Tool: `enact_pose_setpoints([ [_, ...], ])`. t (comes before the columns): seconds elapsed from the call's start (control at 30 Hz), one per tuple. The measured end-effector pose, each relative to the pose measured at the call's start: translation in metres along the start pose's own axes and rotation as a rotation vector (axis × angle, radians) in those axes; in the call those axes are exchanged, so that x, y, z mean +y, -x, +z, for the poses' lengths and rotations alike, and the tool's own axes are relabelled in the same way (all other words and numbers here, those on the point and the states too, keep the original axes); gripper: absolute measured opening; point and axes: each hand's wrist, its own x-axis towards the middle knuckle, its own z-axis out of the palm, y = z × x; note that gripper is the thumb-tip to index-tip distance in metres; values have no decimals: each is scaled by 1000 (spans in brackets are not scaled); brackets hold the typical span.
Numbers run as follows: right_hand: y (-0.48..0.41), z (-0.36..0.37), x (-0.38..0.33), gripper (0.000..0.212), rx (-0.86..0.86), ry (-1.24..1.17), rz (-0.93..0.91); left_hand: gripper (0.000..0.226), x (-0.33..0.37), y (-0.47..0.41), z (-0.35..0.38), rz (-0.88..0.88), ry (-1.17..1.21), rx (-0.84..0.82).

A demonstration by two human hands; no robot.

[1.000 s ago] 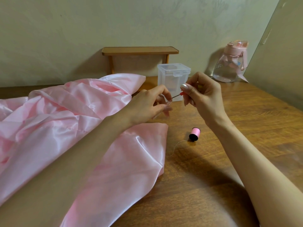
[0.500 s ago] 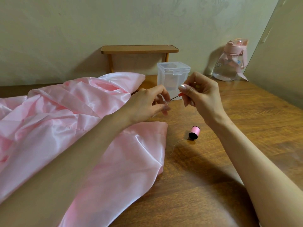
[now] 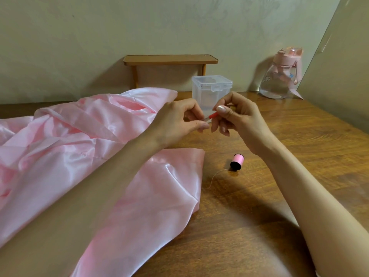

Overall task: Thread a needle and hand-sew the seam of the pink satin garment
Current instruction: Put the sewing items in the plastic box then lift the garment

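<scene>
The pink satin garment (image 3: 83,148) lies crumpled over the left half of the wooden table (image 3: 299,156). Above its right edge my two hands meet in the air. My right hand (image 3: 237,116) pinches a thin red-handled tool (image 3: 212,116) between thumb and forefinger. My left hand (image 3: 179,121) pinches the tool's thin metal tip; whether it also holds a needle or thread is too small to tell. A small pink thread spool (image 3: 236,161) lies on the table below my right wrist, with a loose thread (image 3: 212,177) trailing from it toward the garment.
A clear plastic lidded box (image 3: 212,90) stands just behind my hands. A small wooden shelf (image 3: 169,60) sits against the back wall. A clear water bottle with a pink lid (image 3: 280,76) stands at the back right, near a slanted panel (image 3: 343,72).
My two hands have drawn a little closer together around the red tool. The spool and the garment have not moved.
</scene>
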Motion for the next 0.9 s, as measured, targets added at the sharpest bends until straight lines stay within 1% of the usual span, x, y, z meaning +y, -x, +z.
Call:
enact_pose_setpoints([
  [0.13,0,2,1,9,31,16,-40,14,0,0,2,-7,54,-8],
  [0.3,0,1,2,8,12,37,-80,18,-2,-1,2,-18,43,-32],
  [0.53,0,1,0,9,-14,61,-87,7,0,0,1,-56,143,-74],
  [0.67,0,6,1,11,-30,88,-74,15,-1,0,2,-29,139,-77],
  [0.9,1,5,-1,9,36,-5,-67,19,1,-1,1,4,108,-35],
])
